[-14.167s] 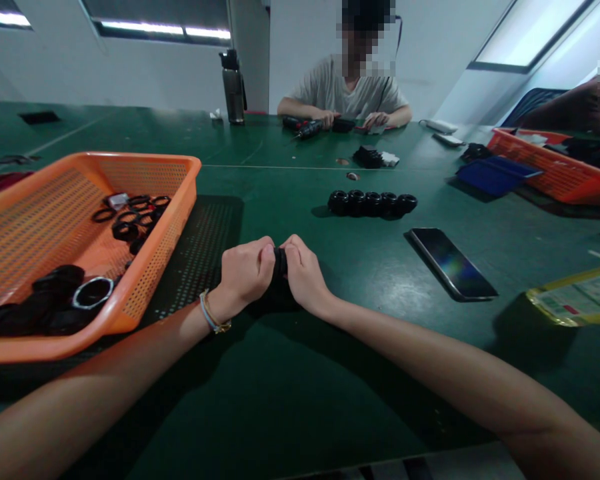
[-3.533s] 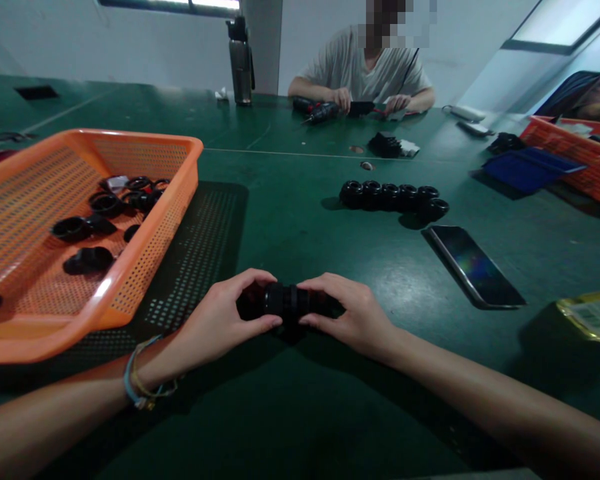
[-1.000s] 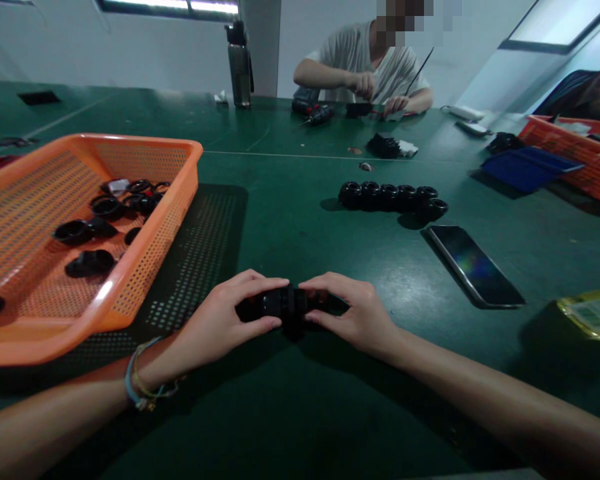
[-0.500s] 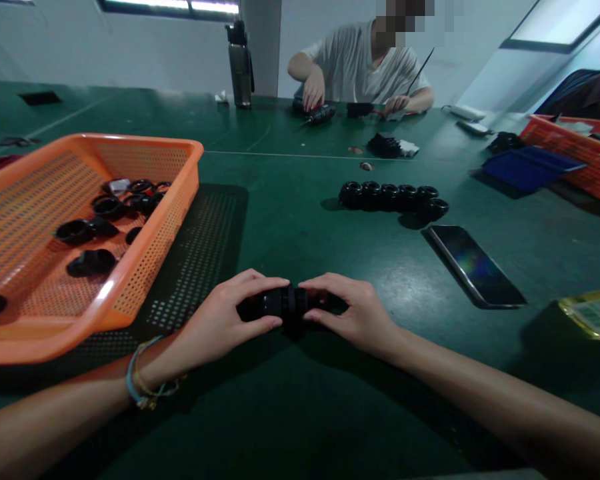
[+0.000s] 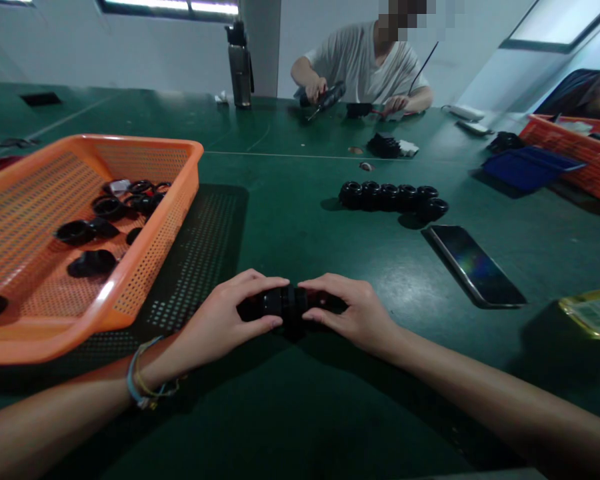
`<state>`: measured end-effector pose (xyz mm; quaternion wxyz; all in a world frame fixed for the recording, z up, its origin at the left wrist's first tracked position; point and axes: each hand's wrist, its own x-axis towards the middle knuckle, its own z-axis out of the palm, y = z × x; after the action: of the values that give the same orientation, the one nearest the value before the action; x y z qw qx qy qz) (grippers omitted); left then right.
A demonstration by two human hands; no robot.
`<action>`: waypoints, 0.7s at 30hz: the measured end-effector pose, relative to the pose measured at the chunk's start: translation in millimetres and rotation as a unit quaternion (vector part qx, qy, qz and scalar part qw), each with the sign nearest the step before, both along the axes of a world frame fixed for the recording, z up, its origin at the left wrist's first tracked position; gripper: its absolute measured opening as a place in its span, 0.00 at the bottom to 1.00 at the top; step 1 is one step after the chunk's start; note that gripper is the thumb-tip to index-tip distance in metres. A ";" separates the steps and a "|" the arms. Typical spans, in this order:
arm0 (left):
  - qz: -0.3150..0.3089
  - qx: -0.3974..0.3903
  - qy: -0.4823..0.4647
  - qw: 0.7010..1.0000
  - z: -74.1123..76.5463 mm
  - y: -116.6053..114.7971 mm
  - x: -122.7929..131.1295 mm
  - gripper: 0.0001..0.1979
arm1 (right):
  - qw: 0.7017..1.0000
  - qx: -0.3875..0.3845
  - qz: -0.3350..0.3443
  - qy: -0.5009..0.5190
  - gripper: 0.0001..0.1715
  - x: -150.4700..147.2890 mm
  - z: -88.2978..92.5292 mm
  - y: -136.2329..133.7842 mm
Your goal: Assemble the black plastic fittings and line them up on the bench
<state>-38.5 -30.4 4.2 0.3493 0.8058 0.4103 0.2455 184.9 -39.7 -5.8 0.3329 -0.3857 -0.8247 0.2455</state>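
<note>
My left hand (image 5: pixel 225 321) and my right hand (image 5: pixel 353 312) both grip a black round threaded fitting (image 5: pixel 285 301) just above the green table (image 5: pixel 300 400), one hand on each end. Fingers of both hands curl over its top and the thumbs press from below. An orange basket (image 5: pixel 145 247) to the left holds several loose black rings and caps (image 5: pixel 87 230). A row of several assembled black fittings (image 5: pixel 393 198) lies on the table beyond my hands.
A dark phone (image 5: pixel 473 265) lies right of centre. A yellow-edged packet (image 5: pixel 593 313) sits at the right edge. Across the table a person (image 5: pixel 365 67) holds a power tool (image 5: pixel 327 99). A flask (image 5: pixel 240 63), a blue tray (image 5: pixel 527 167) and another orange basket (image 5: pixel 575 153) stand farther back.
My hands keep their grip on the fitting and have barely shifted. The person across the table has lifted the power tool off the table.
</note>
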 end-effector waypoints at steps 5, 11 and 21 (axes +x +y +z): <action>0.002 -0.003 -0.001 1.000 -0.3 0.2 -0.5 0.18 | 1.000 0.014 0.005 0.007 0.16 1.3 -2.0 0.4; -0.002 -0.002 0.000 1.000 0.3 0.0 -0.3 0.19 | 1.000 0.009 -0.008 0.015 0.18 1.3 -1.3 -1.0; -0.001 -0.001 0.005 1.000 1.4 -0.4 0.0 0.19 | 1.000 -0.016 -0.009 0.017 0.14 0.1 1.4 -2.2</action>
<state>-38.4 -30.8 5.6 0.3482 0.8074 0.4111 0.2406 185.0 -41.8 -4.3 0.3425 -0.3939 -0.8116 0.2624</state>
